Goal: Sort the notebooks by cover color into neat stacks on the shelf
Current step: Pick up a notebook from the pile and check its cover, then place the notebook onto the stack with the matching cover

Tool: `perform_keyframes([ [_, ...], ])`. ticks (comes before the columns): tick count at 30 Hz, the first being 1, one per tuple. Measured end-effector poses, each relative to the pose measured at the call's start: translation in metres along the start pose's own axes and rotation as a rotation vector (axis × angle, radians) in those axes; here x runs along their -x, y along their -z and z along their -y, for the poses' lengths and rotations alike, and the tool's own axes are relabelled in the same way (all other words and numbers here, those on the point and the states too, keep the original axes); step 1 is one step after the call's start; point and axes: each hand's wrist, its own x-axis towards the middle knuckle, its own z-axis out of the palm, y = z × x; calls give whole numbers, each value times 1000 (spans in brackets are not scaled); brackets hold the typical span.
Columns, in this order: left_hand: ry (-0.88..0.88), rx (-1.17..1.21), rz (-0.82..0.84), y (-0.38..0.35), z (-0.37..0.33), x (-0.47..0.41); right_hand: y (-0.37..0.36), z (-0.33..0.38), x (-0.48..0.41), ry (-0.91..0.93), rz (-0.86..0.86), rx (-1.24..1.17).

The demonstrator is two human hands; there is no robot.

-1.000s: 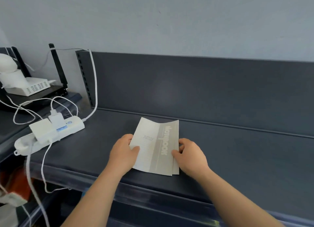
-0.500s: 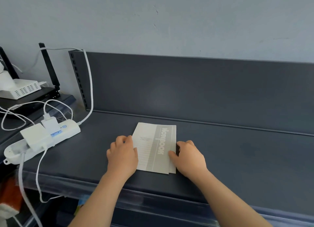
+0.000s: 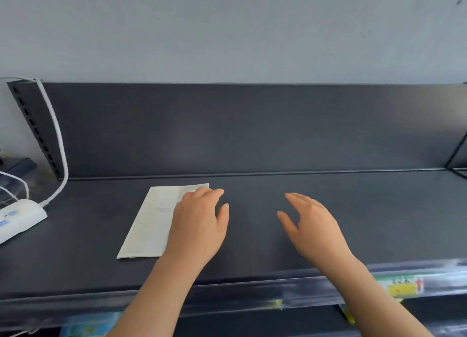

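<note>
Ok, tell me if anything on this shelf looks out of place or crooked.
Only the white power strip with its cable, sitting at the left end of the shelf, looks stray. The pale notebook lies flat, roughly square to the shelf edge, partly under the left hand.

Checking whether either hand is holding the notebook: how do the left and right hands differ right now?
The left hand lies over the right edge of the notebook; the right hand is over the bare shelf, apart from it. Left fingers bend slightly; right fingers are straighter. Both grip nothing.
</note>
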Motion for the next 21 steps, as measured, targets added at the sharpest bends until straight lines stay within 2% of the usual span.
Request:
perform_keyframes([
  [10, -162, 57, 50, -46, -115, 1, 66, -100, 34, -115, -157, 31],
  [21, -193, 176, 82, -119, -298, 30, 161, -281, 86, -227, -201, 86],
])
